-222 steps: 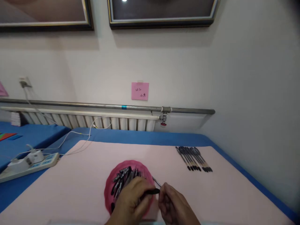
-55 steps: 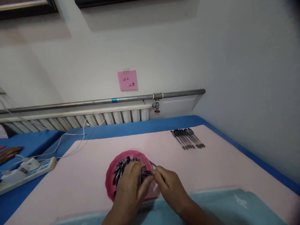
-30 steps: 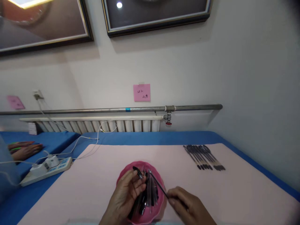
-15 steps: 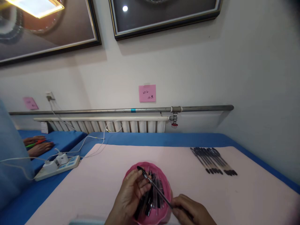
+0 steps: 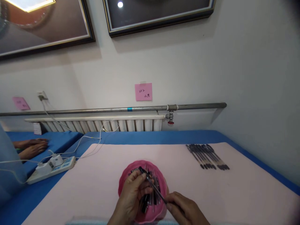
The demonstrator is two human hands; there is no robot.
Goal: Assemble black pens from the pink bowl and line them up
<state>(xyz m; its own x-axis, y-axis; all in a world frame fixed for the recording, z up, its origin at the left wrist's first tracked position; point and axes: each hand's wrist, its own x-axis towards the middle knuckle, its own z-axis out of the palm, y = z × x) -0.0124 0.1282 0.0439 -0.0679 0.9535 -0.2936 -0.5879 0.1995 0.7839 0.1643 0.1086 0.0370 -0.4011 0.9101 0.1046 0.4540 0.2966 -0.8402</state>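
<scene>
A dark pen (image 5: pixel 155 187) slants over the pink scalloped bowl (image 5: pixel 122 175), its black-capped end up and to the left. My left hand (image 5: pixel 133 195) pinches that upper end between thumb and fingers. At the lower end, my right hand (image 5: pixel 184 207) grips the pen with its fingers closed. Inside the bowl lie loose pen parts (image 5: pixel 145 201), some black and some clear, partly hidden by my left hand. To the right, several finished-looking pens (image 5: pixel 207 156) lie side by side in a row on the pink sheet (image 5: pixel 98 175).
A white power strip (image 5: pixel 52 170) with plugs and trailing cables lies on the blue cloth (image 5: pixel 150 137) at left. Another person's hands (image 5: pixel 32 147) rest on a blue table beyond. Along the wall run a radiator (image 5: pixel 128 125) and a pipe (image 5: pixel 199 106).
The view has shifted slightly, so most things sit a little further left. Both my hands keep hold of the pen, and the right hand is a little closer to the left.
</scene>
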